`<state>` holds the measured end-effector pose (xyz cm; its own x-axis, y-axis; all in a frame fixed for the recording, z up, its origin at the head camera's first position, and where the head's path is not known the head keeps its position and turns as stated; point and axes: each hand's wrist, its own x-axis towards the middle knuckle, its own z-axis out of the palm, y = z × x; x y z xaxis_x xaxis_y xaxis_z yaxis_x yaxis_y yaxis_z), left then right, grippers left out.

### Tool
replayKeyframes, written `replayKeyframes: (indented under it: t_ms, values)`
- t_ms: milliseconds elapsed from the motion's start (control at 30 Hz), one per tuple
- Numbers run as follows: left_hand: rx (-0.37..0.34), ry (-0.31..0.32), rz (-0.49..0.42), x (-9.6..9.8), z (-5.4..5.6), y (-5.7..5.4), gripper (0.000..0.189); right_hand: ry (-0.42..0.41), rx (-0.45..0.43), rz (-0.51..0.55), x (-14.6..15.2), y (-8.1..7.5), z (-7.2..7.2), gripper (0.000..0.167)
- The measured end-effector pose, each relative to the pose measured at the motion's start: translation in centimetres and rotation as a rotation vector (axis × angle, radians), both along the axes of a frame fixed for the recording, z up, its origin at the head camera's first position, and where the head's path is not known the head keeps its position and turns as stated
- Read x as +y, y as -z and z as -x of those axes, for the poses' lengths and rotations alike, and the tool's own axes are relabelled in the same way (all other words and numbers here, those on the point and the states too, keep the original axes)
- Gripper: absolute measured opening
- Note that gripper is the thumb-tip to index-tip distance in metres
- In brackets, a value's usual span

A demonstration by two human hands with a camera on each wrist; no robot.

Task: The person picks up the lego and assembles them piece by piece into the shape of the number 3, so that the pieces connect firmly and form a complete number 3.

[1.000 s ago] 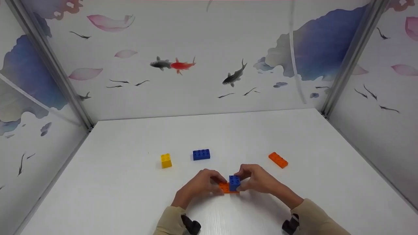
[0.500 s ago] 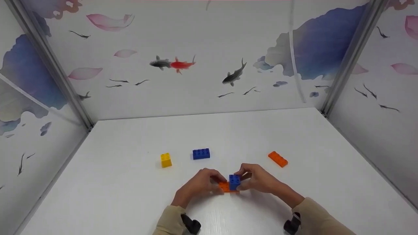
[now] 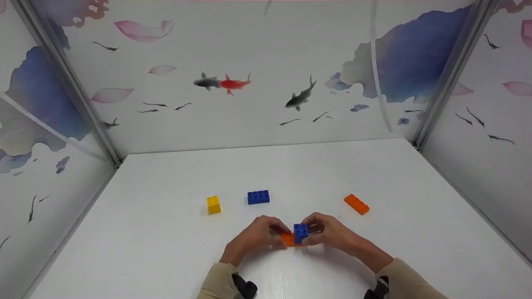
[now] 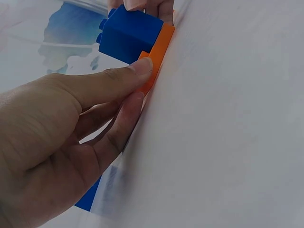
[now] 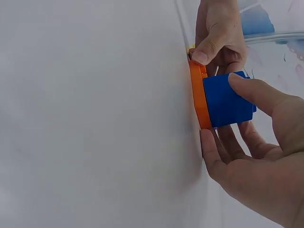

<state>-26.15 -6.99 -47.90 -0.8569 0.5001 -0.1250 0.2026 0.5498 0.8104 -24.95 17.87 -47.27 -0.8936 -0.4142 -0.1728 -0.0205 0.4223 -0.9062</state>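
The right hand [image 3: 332,233] has dipped slightly, gripping the blue brick [image 5: 228,100], seemingly seated on the orange plate [image 5: 199,95] the left hand [image 3: 258,234] pinches.

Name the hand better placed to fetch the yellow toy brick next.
Probably the left hand: the yellow toy brick stands farther left, nearer to it than to the right hand. The left would first have to release the orange plate it pinches; the right holds a blue brick.
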Motion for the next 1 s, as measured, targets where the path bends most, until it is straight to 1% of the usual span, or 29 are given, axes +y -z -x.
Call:
replayKeyframes:
  t_ms: [167, 300, 400, 633, 733, 867, 1000]
  values:
    - [0.004, 0.008, -0.005, 0.0, 0.0, -0.1, 0.024, 0.021, -0.051, 0.064, 0.1, 0.0, 0.1, 0.044]
    - [0.0, 0.009, -0.022, -0.1, 0.1, 0.0, 0.023, 0.001, -0.095, 0.106, 0.4, 0.2, 0.4, 0.043]
    - [-0.006, 0.005, -0.032, -0.1, 0.1, 0.0, 0.024, -0.021, -0.108, 0.121, 0.6, 0.4, 0.7, 0.043]
    - [-0.007, 0.0, -0.037, -0.1, 0.1, 0.3, 0.025, -0.029, -0.107, 0.133, 0.9, 0.7, 0.7, 0.041]
    - [-0.015, 0.0, -0.052, -0.1, 0.1, 0.2, 0.027, -0.035, -0.099, 0.15, 1.0, 0.7, 0.6, 0.041]
    - [-0.048, -0.003, -0.077, -0.2, 0.1, -0.3, 0.03, -0.045, -0.084, 0.163, 1.0, 0.6, 0.6, 0.041]
    - [-0.099, -0.015, -0.121, -0.5, 0.2, -0.6, 0.033, -0.035, -0.079, 0.145, 1.0, 0.4, 0.5, 0.042]
